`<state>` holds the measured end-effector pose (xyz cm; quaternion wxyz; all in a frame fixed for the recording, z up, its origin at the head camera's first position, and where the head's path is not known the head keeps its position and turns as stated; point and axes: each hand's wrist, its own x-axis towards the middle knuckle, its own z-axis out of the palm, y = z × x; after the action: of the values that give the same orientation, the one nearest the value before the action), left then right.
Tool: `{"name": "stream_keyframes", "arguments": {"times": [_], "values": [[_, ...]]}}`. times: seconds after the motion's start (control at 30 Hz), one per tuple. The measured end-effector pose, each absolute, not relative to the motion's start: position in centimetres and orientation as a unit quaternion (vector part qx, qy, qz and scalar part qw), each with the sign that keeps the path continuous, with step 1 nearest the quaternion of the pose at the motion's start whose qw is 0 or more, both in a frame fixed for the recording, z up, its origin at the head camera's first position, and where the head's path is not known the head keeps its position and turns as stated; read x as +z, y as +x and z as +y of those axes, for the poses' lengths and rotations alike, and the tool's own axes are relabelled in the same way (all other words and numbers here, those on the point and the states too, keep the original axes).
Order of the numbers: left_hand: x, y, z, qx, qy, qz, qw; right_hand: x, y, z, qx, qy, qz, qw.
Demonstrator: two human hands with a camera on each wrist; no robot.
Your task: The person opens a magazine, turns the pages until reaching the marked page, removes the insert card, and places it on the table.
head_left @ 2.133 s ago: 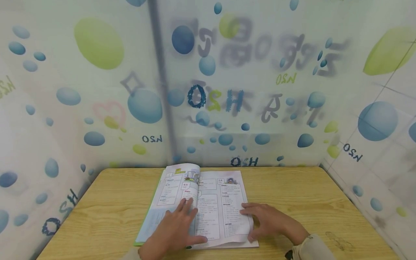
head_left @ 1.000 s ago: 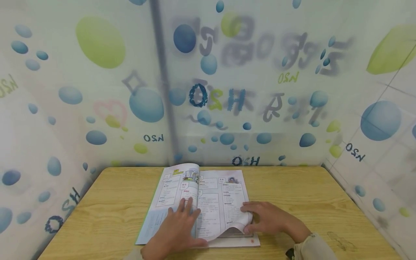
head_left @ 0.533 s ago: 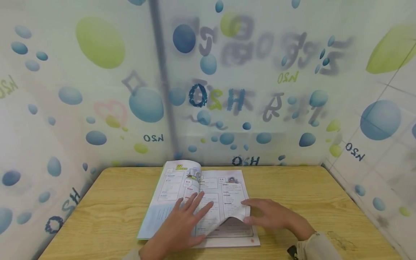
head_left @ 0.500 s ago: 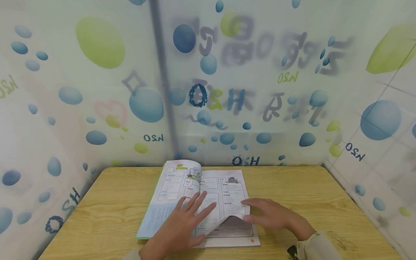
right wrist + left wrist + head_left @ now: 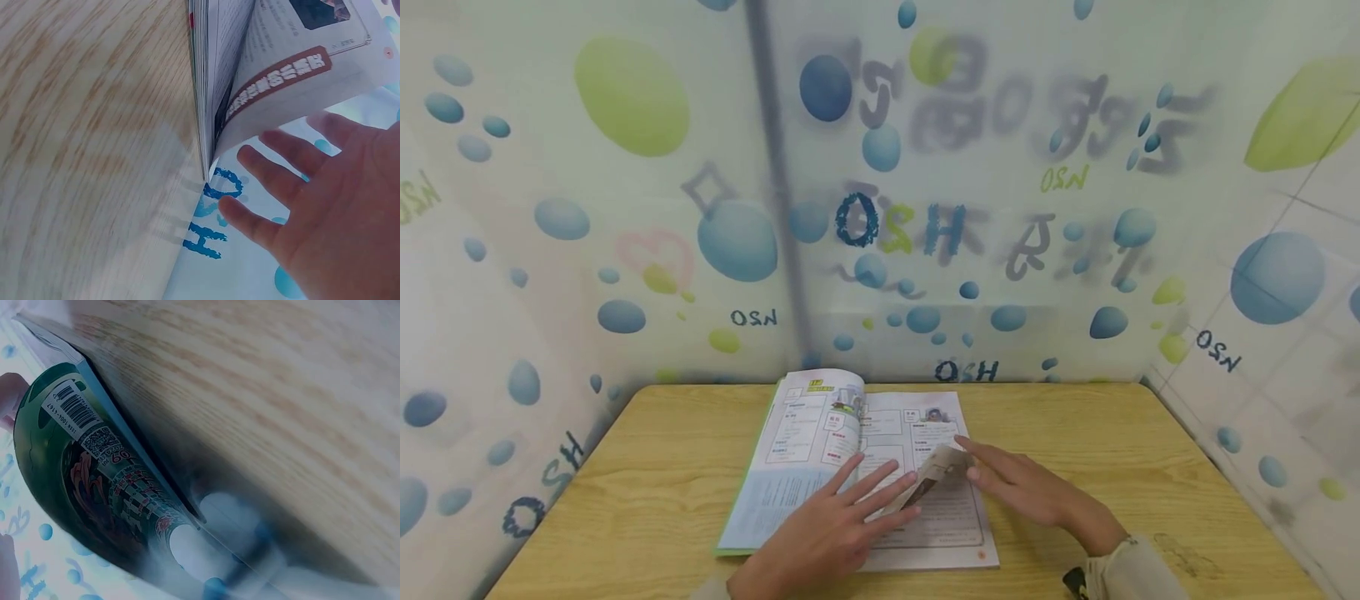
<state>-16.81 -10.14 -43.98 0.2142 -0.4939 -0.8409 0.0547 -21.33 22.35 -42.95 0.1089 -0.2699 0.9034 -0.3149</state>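
Observation:
An open magazine with printed pages lies on the wooden table. My left hand rests across its middle, fingers spread and straight. A right-hand page is lifted and curls leftward, showing its underside. My right hand is at the outer edge of this page, fingers straight in the head view. Seen from the right wrist, the fingers of the right hand extend beside the raised page; the thumb is not visible there. The left wrist view shows the magazine's green cover with a barcode.
The wood-grain table extends on both sides of the magazine. A pale curtain with blue and green drop prints hangs behind and at the sides. A dark band shows at the right sleeve.
The right-hand page has gone from flat to lifted and curled left, baring the page beneath. My right hand has moved up with it; my left hand has shifted right, fingers spreading wider.

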Motion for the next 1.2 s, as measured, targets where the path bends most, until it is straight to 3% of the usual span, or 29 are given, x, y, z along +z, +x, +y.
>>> {"name": "stream_keyframes", "arguments": {"times": [0.33,0.77,1.2], "values": [[-44.0,-16.9,-10.2,0.118,-0.489,-0.833,0.231,-43.1,-21.4,22.6,-0.301,-0.268,0.912,0.077],[-43.8,-17.1,-10.6,0.096,-0.463,-0.86,0.193,-44.1,-21.5,22.0,-0.195,-0.354,0.903,0.145],[-43.9,-17.3,-10.6,0.093,-0.445,-0.861,0.229,-44.3,-21.4,21.7,-0.174,-0.344,0.908,0.167]]}}
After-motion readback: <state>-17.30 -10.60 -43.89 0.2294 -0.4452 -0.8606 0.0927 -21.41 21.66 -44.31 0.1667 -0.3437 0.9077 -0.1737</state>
